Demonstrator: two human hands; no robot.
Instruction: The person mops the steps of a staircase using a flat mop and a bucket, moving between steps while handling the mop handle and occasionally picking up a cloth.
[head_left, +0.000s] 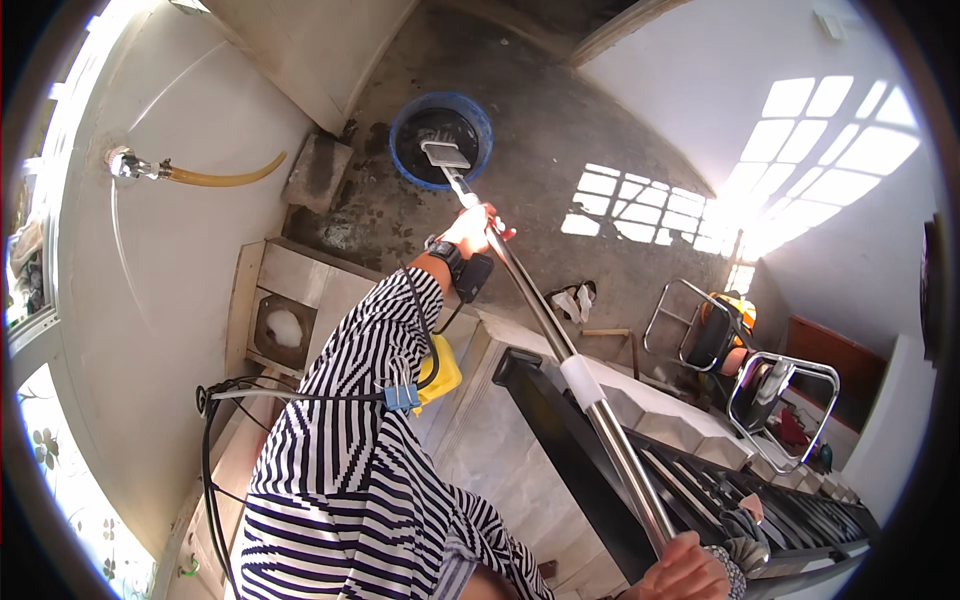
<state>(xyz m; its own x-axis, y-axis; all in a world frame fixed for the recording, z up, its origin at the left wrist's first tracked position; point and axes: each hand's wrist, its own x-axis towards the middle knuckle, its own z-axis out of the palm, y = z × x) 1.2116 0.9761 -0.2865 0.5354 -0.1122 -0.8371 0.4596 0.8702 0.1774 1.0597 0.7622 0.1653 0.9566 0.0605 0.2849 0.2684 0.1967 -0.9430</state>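
My left hand (474, 229) grips the lower part of a long metal mop pole (525, 281), close to its head. My right hand (684, 571) is closed around the pole's upper end at the lower right. A white joint collar (582, 381) sits midway along the pole. At the far end, the flat mop head (448, 154) is over or partly inside a round blue bucket (486, 127); I cannot tell whether it touches the dark water (420, 161). My left wrist carries a black band with a small black device (474, 277) and a cable.
A black metal railing (555, 442) runs beside stair steps at the right. Metal-framed chairs (784, 409) stand beyond. A wall tap (135, 165) bears a yellowish hose (225, 178) above a concrete block (319, 171). A yellow plastic object (441, 371) is beside my sleeve. Footwear (574, 301) lies on the concrete floor.
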